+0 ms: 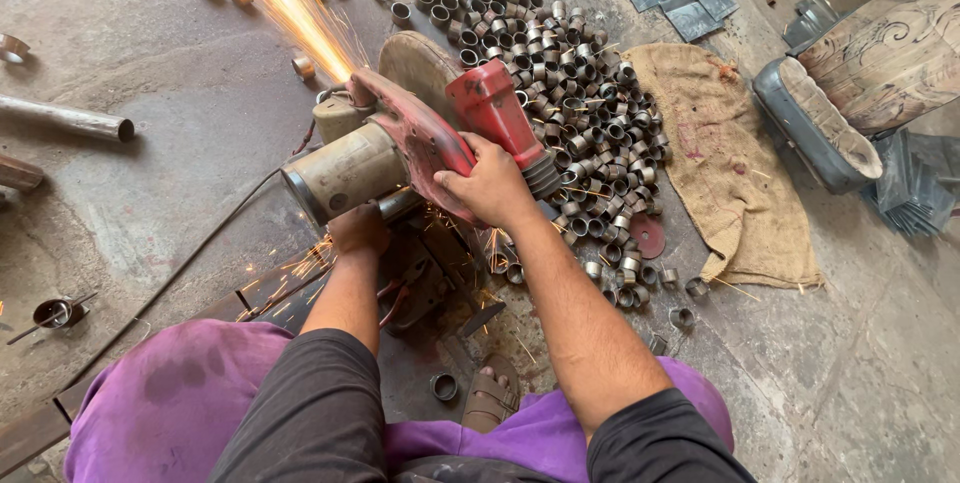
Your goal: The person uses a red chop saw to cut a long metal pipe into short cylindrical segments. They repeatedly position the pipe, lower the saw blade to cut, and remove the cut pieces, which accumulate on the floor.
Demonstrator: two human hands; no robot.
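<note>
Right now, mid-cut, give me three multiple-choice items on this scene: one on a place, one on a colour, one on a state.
1. Where is the pile of cut metal rings?
A. to the right of the chop saw
B. on the burlap sack
C. in the person's lap

2. What colour is the saw's handle housing?
A. blue
B. red
C. green

3. What is the right hand doing?
A. resting on the floor
B. lifting a ring
C. gripping the saw handle

Answers: 1 A, the rings lie on the floor between saw and sack. 2 B, the housing under the fingers is red. 3 C, the hand is closed on the handle while sparks fly; the left hand sits lower, under the motor.
</note>
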